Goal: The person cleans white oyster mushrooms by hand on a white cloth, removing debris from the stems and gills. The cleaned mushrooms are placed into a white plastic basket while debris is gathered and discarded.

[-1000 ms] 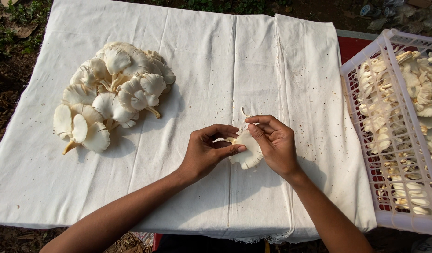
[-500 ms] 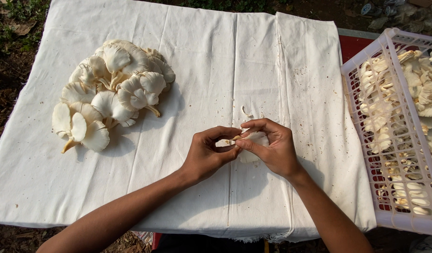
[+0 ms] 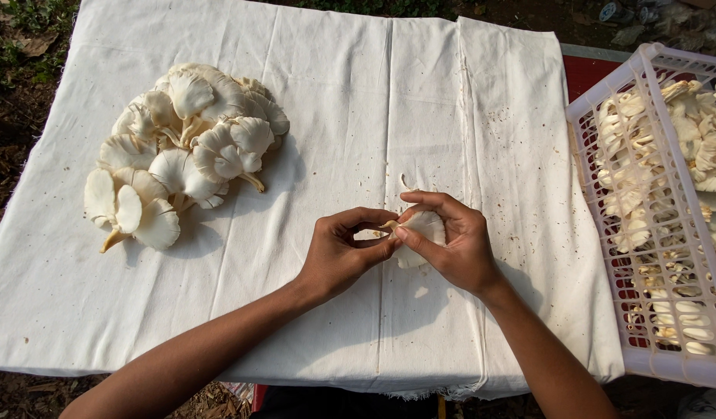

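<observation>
Both hands meet above the near middle of a white cloth (image 3: 335, 101) spread over a table. Left hand (image 3: 338, 256): thumb and forefinger curl into a ring and pinch the brownish stem end of a single oyster mushroom (image 3: 421, 233); the remaining fingers are folded beneath. Right hand (image 3: 455, 244): fingers arch over the pale cap of the same mushroom while the thumb presses at the stem, so that the fingertips of the two hands touch or nearly touch there. The mushroom is held between the hands, just above the cloth, its cap largely hidden under the right fingers.

Heap of oyster mushrooms (image 3: 179, 151): lies on the far left part of the cloth, well apart from the hands; the caps are creamy white, fan-shaped and overlapping, with several short stems pointing toward the near edge. Small white scrap (image 3: 405, 184): rests on the cloth just beyond the right hand. Fine brown specks are scattered over the cloth around the hands and toward its right side.

White plastic crate (image 3: 606, 225): stands at the right edge of the table, beside the cloth, its latticed walls enclosing more pale mushrooms. Red table edge (image 3: 587, 77): shows between cloth and crate. Bare ground with leaves surrounds the table.
</observation>
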